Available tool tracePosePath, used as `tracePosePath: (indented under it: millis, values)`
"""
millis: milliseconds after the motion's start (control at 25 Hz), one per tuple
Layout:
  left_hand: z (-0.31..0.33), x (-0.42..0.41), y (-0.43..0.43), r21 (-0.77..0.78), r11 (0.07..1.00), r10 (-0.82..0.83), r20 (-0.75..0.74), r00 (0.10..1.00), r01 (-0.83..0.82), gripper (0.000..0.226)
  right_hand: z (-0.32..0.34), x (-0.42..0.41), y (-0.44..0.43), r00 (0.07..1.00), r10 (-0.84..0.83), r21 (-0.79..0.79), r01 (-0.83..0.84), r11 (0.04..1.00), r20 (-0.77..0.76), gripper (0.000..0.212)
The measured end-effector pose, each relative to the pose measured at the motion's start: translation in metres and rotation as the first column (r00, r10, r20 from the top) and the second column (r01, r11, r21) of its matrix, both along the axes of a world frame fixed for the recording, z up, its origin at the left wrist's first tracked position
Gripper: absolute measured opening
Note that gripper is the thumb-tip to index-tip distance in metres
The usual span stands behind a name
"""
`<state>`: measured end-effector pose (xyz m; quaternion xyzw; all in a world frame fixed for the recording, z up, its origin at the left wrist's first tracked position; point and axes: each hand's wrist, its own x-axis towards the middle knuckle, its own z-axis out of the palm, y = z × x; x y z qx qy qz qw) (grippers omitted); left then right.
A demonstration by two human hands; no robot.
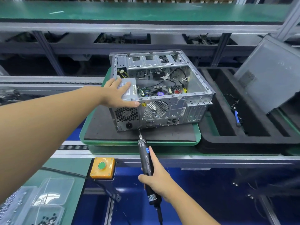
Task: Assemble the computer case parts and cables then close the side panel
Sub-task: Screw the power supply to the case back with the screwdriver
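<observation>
An open grey computer case (191, 109) lies on its side on a dark mat, rear panel facing me, motherboard and cables visible inside. My left hand (117, 93) rests flat on the grey power supply (129, 89) in the case's left corner, fingers straight, thumb along the rear edge. My right hand (155, 176) grips a black electric screwdriver (146, 161); its bit points at the lower rear edge of the case near the power socket. The grey side panel (269, 73) leans upright at the right, apart from the case.
The mat sits on a green pallet (197, 137) on a conveyor. A black foam tray (227, 120) with a blue cable stands to the right. A yellow box with a green button (102, 167) is at the front. Clear bins with screws (45, 207) lie bottom left.
</observation>
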<state>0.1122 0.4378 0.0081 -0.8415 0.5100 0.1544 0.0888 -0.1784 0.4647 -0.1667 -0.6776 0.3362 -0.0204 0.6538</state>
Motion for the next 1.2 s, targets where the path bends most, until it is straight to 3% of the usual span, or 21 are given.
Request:
tracePosePath:
  millis: [160, 240, 360, 480, 1120, 1200]
  values:
    - [0.006, -0.001, -0.001, 0.027, 1.0, 0.012, -0.001, 1.0, -0.012, 0.133, 0.005, 0.002, 0.0, 1.0, -0.017, 0.051, 0.017, 0.999, 0.006, 0.105]
    - [0.015, 0.001, -0.013, -0.048, 0.997, 0.065, 0.019, 0.998, -0.064, 0.129, 0.006, 0.002, -0.001, 1.0, -0.013, 0.051, 0.013, 0.999, 0.002, 0.105]
    - [0.014, -0.004, -0.033, -0.172, 0.984, 0.069, 0.173, 0.983, -0.039, 0.111, 0.006, 0.001, -0.001, 1.0, -0.019, 0.047, 0.019, 0.999, 0.0, 0.104]
    - [-0.006, -0.006, -0.042, -0.264, 0.964, 0.069, 0.181, 0.981, -0.02, 0.105, 0.006, -0.001, -0.002, 1.0, -0.017, 0.054, 0.017, 0.998, 0.002, 0.104]
    - [-0.014, -0.015, -0.039, -0.194, 0.976, 0.138, 0.23, 0.963, -0.094, 0.094, 0.002, -0.021, 0.005, 1.0, 0.016, 0.034, -0.016, 0.999, 0.004, 0.103]
    - [-0.008, -0.018, -0.033, -0.357, 0.93, 0.16, 0.195, 0.968, -0.082, 0.08, -0.001, -0.024, 0.006, 1.0, 0.019, 0.022, -0.019, 1.0, 0.016, 0.102]
